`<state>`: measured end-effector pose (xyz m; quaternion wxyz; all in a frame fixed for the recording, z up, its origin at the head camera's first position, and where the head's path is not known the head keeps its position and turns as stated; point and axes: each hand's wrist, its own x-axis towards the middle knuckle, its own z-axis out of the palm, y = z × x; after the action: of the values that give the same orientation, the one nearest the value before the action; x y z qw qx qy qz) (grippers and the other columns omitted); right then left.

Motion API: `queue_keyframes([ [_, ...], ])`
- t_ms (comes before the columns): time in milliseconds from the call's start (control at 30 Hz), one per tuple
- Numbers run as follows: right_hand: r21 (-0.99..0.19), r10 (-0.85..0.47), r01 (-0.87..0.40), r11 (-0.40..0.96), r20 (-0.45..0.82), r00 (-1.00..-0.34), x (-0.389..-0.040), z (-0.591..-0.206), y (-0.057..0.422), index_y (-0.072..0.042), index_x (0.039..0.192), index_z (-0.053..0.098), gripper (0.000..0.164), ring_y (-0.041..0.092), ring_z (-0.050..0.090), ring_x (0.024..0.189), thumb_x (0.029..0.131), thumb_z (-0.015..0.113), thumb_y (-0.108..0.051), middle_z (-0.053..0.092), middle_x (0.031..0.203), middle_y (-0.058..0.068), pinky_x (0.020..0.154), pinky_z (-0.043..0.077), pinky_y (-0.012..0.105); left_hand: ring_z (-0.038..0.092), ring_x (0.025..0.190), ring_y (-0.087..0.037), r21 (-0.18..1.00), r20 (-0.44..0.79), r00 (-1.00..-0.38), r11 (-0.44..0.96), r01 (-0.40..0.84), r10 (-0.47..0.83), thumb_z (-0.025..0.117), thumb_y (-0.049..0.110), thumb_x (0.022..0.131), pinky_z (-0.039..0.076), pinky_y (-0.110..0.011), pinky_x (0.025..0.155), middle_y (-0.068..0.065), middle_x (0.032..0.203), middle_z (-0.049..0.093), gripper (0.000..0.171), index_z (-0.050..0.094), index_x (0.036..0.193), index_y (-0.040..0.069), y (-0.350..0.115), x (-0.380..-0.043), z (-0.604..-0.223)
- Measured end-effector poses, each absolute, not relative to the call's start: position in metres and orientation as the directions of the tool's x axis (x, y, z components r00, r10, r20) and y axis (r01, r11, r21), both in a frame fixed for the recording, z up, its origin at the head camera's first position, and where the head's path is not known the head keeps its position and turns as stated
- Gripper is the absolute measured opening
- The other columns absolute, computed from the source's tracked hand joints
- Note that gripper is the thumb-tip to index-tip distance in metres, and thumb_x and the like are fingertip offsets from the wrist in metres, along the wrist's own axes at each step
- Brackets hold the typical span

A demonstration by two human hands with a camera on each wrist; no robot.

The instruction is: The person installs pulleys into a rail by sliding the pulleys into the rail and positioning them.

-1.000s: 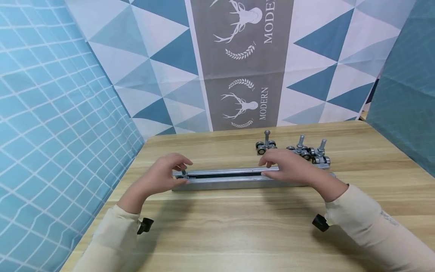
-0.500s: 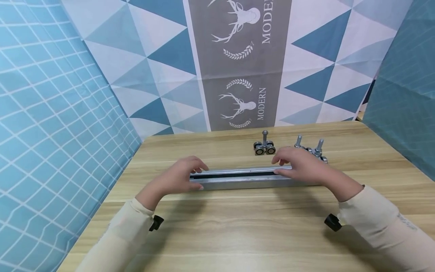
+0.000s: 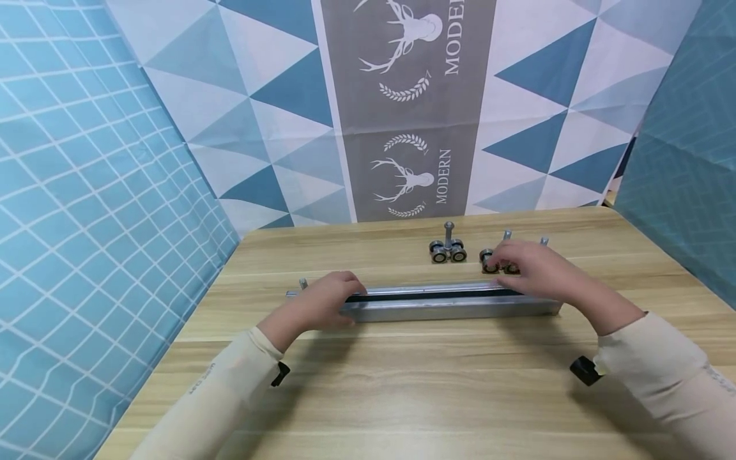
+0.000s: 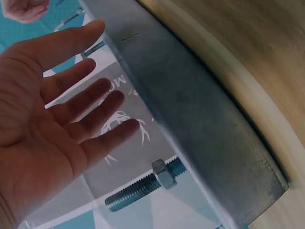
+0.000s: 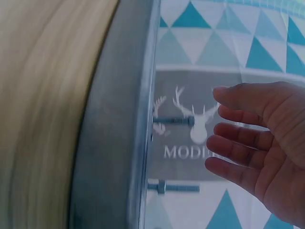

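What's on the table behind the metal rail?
A four-wheeled roller trolley stands uncovered; right of it, a second trolley is partly covered by the right hand. Further right, only a bolt tip shows, the rest hidden.

We see a long grey metal rail (image 3: 454,308) lying crosswise on the table (image 3: 402,383), dark slot upward; a threaded steel bolt with a hex nut (image 4: 138,189) stands upright near its left end.

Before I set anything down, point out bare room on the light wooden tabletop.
The tabletop is bare in front of the long silver metal rail, between the cream sleeves, and behind the rail, left of the lone four-wheeled metal trolley. It is crowded around the rail's right end, with the right hand, a second trolley and a silver bolt tip.
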<state>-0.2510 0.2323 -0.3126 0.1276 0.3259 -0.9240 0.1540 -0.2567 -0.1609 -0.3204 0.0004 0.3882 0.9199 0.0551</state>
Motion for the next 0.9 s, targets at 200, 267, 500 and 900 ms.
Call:
queue_keyframes([
  [200,-0.202,-0.509,-0.589,0.783,0.335,-0.793,-0.259,-0.308,0.254,-0.005,0.101,0.07,0.019,0.026,0.063,0.085,0.083,0.076,-0.008,0.065,0.097,0.007,0.071,0.051,0.045,0.057,0.111,-0.027,0.074,0.011,-0.728,0.726,0.684,0.685,0.084,0.011,0.074,0.048,-0.041,0.094,-0.012,0.12,0.06,0.055,0.063,0.124,0.005,-0.159,-0.26,-0.324],
  [267,-0.206,-0.494,-0.578,0.79,0.344,-0.799,-0.261,-0.308,0.261,-0.003,0.103,0.069,0.02,0.028,0.063,0.088,0.084,0.075,-0.007,0.065,0.099,0.01,0.073,0.052,0.047,0.057,0.112,-0.027,0.066,0.011,-0.724,0.722,0.689,0.69,0.085,0.011,0.073,0.048,-0.04,0.094,-0.012,0.122,0.06,0.06,0.061,0.128,0.006,-0.159,-0.261,-0.325],
  [500,-0.236,-0.43,-0.524,0.818,0.353,-0.831,-0.265,-0.311,0.28,0.001,0.108,0.067,0.025,0.034,0.063,0.092,0.085,0.073,-0.007,0.065,0.105,0.016,0.077,0.051,0.051,0.053,0.12,-0.029,0.11,-0.03,-0.719,0.718,0.688,0.694,0.084,0.008,0.072,0.044,-0.042,0.099,-0.012,0.134,0.054,0.073,0.053,0.138,0.009,-0.158,-0.269,-0.326],
  [900,-0.309,-0.303,-0.413,0.857,0.346,-0.888,-0.273,-0.314,0.311,0.005,0.116,0.063,0.034,0.043,0.057,0.101,0.086,0.072,-0.008,0.058,0.116,0.025,0.081,0.046,0.059,0.057,0.114,-0.021,0.109,-0.122,-0.723,0.733,0.671,0.68,0.083,0.005,0.072,0.046,-0.037,0.097,-0.007,0.125,0.061,0.068,0.057,0.135,0.01,-0.155,-0.28,-0.327],
])
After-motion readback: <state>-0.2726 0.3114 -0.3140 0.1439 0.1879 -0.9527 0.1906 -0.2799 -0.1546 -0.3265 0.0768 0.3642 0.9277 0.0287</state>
